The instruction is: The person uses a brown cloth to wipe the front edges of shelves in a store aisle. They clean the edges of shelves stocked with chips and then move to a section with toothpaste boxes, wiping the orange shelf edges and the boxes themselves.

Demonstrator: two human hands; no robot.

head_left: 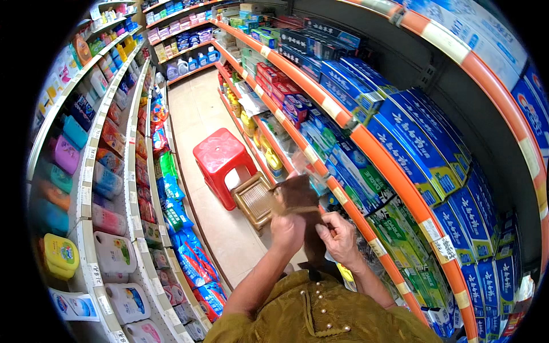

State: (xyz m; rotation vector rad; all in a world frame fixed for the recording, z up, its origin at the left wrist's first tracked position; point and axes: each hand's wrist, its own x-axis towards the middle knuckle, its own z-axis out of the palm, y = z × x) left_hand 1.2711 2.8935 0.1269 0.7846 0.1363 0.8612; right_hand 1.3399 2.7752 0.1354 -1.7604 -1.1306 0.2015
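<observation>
A brown cloth (298, 195) hangs in front of my body, its upper part blurred by motion. My left hand (287, 231) is closed on the left side of the cloth, knuckles up. On the other side, my right hand (338, 235) pinches the cloth's right edge between thumb and fingers. The cloth's lower end (315, 246) drops between my wrists. Just beyond my left hand stands a low brown stool (253, 200) with a ribbed seat. Behind it is a red plastic stool (218, 150) on the floor.
A narrow tiled aisle (191, 108) runs ahead. On the right, shelves with orange edging (394, 174) carry stacked blue boxes (409, 146) and green boxes (394, 228). Left shelves hold bottles (114, 251) and pouches; colourful bags (194, 257) line their foot. More shelves close the far end.
</observation>
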